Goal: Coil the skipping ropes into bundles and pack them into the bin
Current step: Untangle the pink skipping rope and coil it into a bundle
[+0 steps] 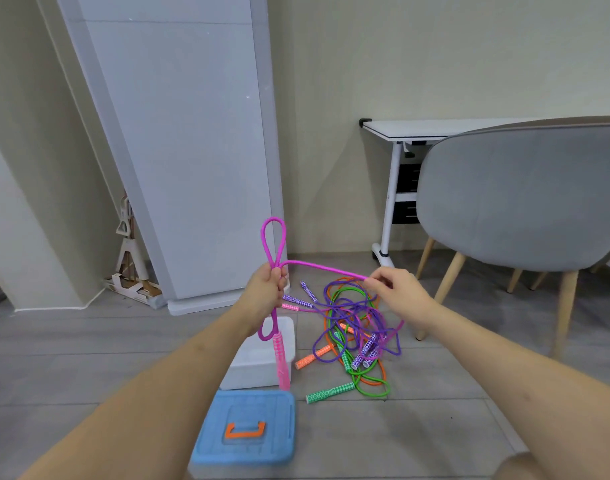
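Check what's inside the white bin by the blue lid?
No rope can be seen lying inside the white bin. The left hand and its dangling pink rope block much of the opening, so the interior is mostly hidden. The blue lid lies on the floor.

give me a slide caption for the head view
Left hand grips pink skipping rope loops, right hand pinches its strand above the white bin.

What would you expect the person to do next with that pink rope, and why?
Probably bring the right hand back to the left hand to lay another loop. The left hand already grips a few loops of the pink rope, and the right hand pinches the strand stretched between them, with more pink rope trailing down to the floor.
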Demonstrator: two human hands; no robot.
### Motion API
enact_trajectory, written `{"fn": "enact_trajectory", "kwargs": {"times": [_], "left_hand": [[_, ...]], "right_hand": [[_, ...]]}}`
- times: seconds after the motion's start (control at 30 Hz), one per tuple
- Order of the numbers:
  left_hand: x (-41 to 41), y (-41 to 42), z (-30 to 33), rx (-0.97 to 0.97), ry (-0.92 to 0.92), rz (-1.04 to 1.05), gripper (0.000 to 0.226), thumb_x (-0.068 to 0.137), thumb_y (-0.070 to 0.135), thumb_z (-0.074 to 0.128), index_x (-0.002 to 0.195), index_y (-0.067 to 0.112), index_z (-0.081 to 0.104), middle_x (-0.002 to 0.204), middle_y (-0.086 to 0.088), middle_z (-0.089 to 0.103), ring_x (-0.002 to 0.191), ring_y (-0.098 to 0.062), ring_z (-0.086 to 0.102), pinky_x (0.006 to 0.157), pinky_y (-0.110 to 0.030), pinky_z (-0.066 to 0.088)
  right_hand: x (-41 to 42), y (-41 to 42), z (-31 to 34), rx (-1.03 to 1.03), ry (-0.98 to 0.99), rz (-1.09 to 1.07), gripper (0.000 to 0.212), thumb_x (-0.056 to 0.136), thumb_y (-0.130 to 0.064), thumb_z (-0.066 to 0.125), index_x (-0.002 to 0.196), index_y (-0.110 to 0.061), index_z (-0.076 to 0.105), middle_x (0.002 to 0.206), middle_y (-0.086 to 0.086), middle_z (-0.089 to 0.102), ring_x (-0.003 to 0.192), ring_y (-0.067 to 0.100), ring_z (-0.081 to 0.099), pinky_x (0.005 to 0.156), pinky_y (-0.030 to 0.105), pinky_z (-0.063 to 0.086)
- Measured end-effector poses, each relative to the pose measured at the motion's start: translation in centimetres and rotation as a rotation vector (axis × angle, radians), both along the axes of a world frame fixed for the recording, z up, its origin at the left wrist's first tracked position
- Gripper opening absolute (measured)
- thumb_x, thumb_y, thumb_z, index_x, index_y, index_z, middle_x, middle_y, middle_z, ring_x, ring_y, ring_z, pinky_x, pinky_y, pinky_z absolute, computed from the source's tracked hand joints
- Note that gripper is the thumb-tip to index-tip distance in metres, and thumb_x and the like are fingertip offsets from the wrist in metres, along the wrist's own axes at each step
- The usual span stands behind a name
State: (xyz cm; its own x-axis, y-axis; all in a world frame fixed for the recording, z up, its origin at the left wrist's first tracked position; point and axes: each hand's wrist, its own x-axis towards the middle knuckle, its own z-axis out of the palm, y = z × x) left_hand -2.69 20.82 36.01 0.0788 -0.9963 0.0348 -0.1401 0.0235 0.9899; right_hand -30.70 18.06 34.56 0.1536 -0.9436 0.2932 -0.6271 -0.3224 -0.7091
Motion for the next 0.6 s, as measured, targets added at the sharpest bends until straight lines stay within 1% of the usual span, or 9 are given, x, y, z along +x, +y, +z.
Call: {"fn": "enact_trajectory", "kwargs": {"times": [0.07,0.17,0.2,0.27,0.3,0.4,0.47,0.53,0.6], "left_hand": [[0.0,-0.2,0.3,-0.011,0.044,0.058,0.029,0.109,0.016,0.026,0.092,0.015,0.05,0.068,0.003,0.041,0.048,-0.006,0.029,0.049,-0.022,0.026],[-0.4,-0.3,0.4,-0.019,0.099,0.06,0.028,0.109,0.017,0.027,0.092,0.016,0.049,0.069,0.003,0.041,0.049,-0.007,0.029,0.05,-0.023,0.026],[-0.7,-0.3,0.5,-0.021,0.121,0.054,0.027,0.109,0.016,0.028,0.092,0.015,0.049,0.069,0.002,0.041,0.049,-0.007,0.028,0.05,-0.023,0.026],[-1.3,-0.2,0.7,-0.019,0.175,0.038,0.025,0.109,0.016,0.029,0.095,0.013,0.049,0.071,0.001,0.04,0.05,-0.008,0.028,0.051,-0.023,0.026],[-1.6,-0.1,0.9,-0.019,0.205,0.02,0.023,0.11,0.016,0.03,0.097,0.012,0.049,0.071,0.0,0.04,0.05,-0.007,0.027,0.051,-0.023,0.026],[-2.4,0.3,1.1,-0.026,0.264,-0.037,0.021,0.11,0.016,0.032,0.104,0.009,0.05,0.07,0.0,0.041,0.048,-0.006,0.029,0.05,-0.022,0.028],[-2.7,0.4,1.1,-0.038,0.256,-0.047,0.021,0.11,0.016,0.032,0.106,0.009,0.051,0.071,0.0,0.041,0.049,-0.007,0.031,0.051,-0.022,0.03],[-2.9,0.4,1.1,-0.05,0.232,-0.054,0.021,0.109,0.017,0.033,0.106,0.008,0.052,0.071,0.0,0.043,0.052,-0.008,0.033,0.053,-0.024,0.033],[-3.1,0.4,1.2,-0.067,0.206,-0.061,0.02,0.109,0.016,0.033,0.105,0.009,0.052,0.071,0.0,0.044,0.055,-0.01,0.037,0.055,-0.026,0.036]], "right_hand": [[0.2,0.1,-0.1,0.007,-0.06,-0.044,0.023,0.097,-0.036,0.067,0.08,-0.02,0.069,0.07,0.002,0.062,0.065,0.011,0.049,0.063,0.03,0.042],[1.3,0.3,0.6,-0.003,-0.213,-0.089,0.025,0.097,-0.033,0.066,0.083,-0.013,0.069,0.067,-0.002,0.055,0.064,0.01,0.045,0.063,0.031,0.038],[2.0,0.3,1.0,-0.006,-0.272,-0.096,0.024,0.099,-0.03,0.065,0.084,-0.011,0.069,0.067,-0.003,0.053,0.063,0.009,0.044,0.063,0.029,0.038],[3.6,0.6,2.3,-0.012,-0.386,-0.107,0.019,0.1,-0.022,0.062,0.088,-0.008,0.07,0.066,-0.005,0.051,0.059,0.005,0.043,0.058,0.021,0.037],[4.4,0.7,2.9,-0.012,-0.441,-0.11,0.018,0.1,-0.02,0.062,0.09,-0.009,0.071,0.064,-0.006,0.05,0.056,0.004,0.041,0.054,0.018,0.036],[6.4,0.9,3.9,0.038,-0.561,-0.104,0.021,0.1,-0.013,0.055,0.098,-0.014,0.076,0.062,-0.002,0.045,0.053,0.011,0.035,0.048,0.024,0.029],[7.4,1.1,4.4,0.092,-0.604,-0.089,0.028,0.099,-0.01,0.049,0.106,-0.017,0.076,0.059,-0.004,0.041,0.055,0.015,0.032,0.051,0.028,0.026],[7.9,1.4,4.9,0.106,-0.644,-0.077,0.03,0.099,-0.01,0.049,0.109,-0.02,0.075,0.058,-0.003,0.042,0.059,0.017,0.035,0.055,0.031,0.029],[8.1,1.7,5.2,0.083,-0.666,-0.043,0.027,0.1,-0.011,0.052,0.109,-0.023,0.075,0.061,0.001,0.048,0.061,0.017,0.043,0.058,0.032,0.036]]}}
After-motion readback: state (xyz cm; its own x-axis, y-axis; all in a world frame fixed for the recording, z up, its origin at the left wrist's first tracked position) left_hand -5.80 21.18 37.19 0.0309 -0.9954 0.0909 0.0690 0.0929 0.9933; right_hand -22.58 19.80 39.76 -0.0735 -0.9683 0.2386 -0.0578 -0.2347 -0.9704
